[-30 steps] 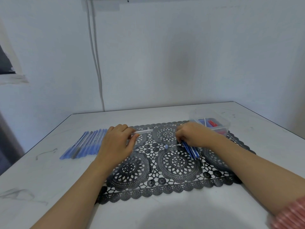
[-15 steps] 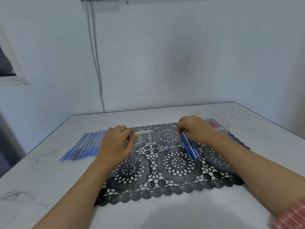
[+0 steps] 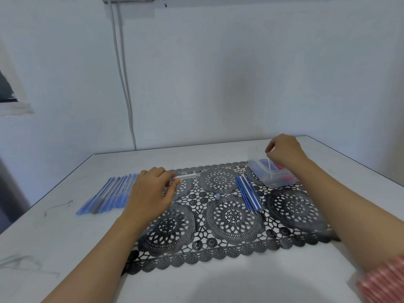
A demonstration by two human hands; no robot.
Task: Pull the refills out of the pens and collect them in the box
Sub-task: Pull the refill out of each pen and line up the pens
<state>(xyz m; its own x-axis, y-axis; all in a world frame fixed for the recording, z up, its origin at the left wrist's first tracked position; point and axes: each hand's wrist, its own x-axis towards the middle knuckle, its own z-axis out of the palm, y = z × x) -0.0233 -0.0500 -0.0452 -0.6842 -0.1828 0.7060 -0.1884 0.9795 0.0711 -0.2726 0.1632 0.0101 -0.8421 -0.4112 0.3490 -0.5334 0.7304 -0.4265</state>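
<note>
1. Blue pens lie in a row off the lace mat's left edge, likely queued for stripping.
2. The left hand curls fingers and thumb round a clear pen barrel at the mat's far-left part, steadying it.
3. Loose blue refills lie bunched mid-mat, not yet boxed.
4. The right hand pinches one pale refill, its lower end inside the plastic box on the mat's far-right corner, probably to drop it.

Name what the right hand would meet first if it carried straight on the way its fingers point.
Probably the clear box, just below the right hand; the white refill it pinches dips into it.
</note>
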